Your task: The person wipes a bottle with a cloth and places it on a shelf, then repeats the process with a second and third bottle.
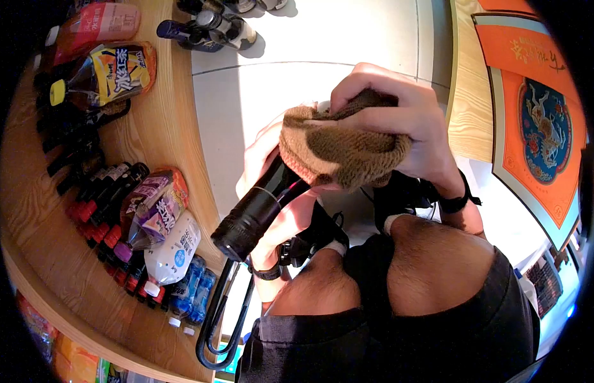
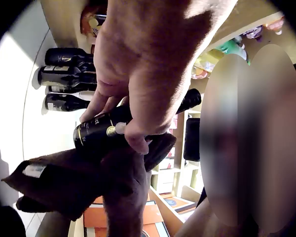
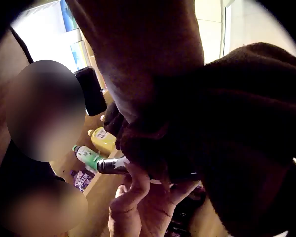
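Note:
A dark wine bottle (image 1: 249,220) is tilted in front of the person's knees, its capped neck toward the lower left in the head view. My left hand (image 1: 290,220) grips it; in the left wrist view the thumb and fingers of that hand (image 2: 138,84) wrap the bottle (image 2: 96,133), whose dark label carries a round gold mark. A brown cloth (image 1: 348,156) is bunched in my right hand (image 1: 415,121), which holds it against the bottle's body. The cloth (image 3: 251,108) hides much of the bottle and of my right fingers in the right wrist view.
A wooden shelf (image 1: 166,108) on the left holds an iced tea bottle (image 1: 112,73), a white bottle (image 1: 176,249) and several dark bottles. More dark bottles (image 1: 214,29) stand on the pale tiles ahead. An orange box (image 1: 533,127) is at the right.

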A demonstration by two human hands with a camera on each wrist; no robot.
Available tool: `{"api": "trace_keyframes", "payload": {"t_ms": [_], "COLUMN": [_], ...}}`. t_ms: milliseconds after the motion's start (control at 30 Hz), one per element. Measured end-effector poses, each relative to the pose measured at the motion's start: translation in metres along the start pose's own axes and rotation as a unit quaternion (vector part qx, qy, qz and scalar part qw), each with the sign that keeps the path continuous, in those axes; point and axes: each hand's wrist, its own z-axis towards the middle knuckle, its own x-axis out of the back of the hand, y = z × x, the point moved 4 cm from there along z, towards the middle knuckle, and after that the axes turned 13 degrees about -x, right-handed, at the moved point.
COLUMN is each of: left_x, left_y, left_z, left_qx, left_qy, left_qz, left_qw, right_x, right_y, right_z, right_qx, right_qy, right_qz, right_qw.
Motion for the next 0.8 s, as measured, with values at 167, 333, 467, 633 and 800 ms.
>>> {"api": "trace_keyframes", "payload": {"t_ms": [167,333,467,633,800], "left_x": [0.0,-0.005,-0.017,-0.013,-0.007], "left_y": [0.0,-0.004,0.016,0.021,0.011], "left_z": [-0.005,0.0,0.015,0.021,0.008], "left_qx": [0.081,0.08,0.116,0.101,0.117], "left_qy": [0.006,-0.001,0.049,0.038,0.022], "left_qz": [0.005,-0.048,-0.095,-0.116,-0.12], "left_qw": [0.997,0.996,0.988,0.987,0.986], "right_x": [-0.003,-0.005,-0.004,-0.007,-0.009], "right_y": [-0.003,-0.01,-0.011,-0.011,-0.013], "right_z": [0.0,0.001,0.001,0.0,-0.002], "right_qx": [0.037,0.058,0.06,0.099,0.101], "right_qy": [0.011,0.035,0.031,0.024,0.015], "right_qz": [-0.013,0.016,0.011,-0.005,0.027], "right_qw": [0.999,0.998,0.998,0.995,0.994]}}
